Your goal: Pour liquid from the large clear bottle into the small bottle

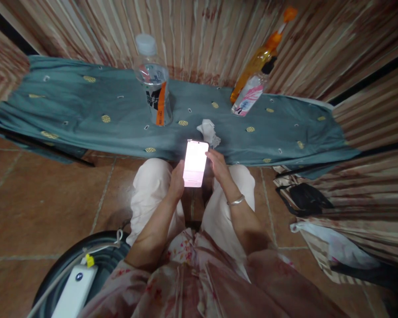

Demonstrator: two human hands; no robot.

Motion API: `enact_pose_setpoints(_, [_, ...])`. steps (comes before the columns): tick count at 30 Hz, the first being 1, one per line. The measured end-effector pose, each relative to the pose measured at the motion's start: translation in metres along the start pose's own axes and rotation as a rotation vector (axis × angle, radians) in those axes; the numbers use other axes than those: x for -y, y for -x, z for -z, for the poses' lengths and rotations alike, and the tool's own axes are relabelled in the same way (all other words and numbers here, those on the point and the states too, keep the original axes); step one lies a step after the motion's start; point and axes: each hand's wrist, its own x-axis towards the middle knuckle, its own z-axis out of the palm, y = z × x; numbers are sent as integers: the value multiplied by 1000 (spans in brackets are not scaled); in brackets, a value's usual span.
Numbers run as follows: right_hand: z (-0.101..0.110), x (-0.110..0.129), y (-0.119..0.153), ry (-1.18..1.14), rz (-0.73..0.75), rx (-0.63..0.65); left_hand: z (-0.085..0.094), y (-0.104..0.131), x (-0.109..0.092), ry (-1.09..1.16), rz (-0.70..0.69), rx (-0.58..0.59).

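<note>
A smartphone (196, 162) with a bright, washed-out screen is held upright above my knees. My left hand (177, 179) grips its left edge, the fingers hidden behind it. On the other side, my right hand (218, 164) is closed around the right edge, with a finger near the upper part of the screen. Just beyond the phone, a crumpled white tissue (208, 131) lies on the cloth-covered table (119, 128).
A clear plastic bottle (154, 84) stands on the table's left half. Further right are an amber pump bottle (252, 64) and a small spray bottle (250, 92). A white power bank (75, 289) with a cable lies on a black round stool (99, 247). A dark bag (305, 198) sits at right.
</note>
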Motion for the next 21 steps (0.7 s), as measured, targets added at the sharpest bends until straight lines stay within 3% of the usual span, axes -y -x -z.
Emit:
enact_pose_setpoints(10, [-1,-1,0,-3,-50,0,0,1,2,2,-5,13])
enact_pose_setpoints(21, [5,-12,5,115,-61,-22,-1,-1,3,146,86,-35])
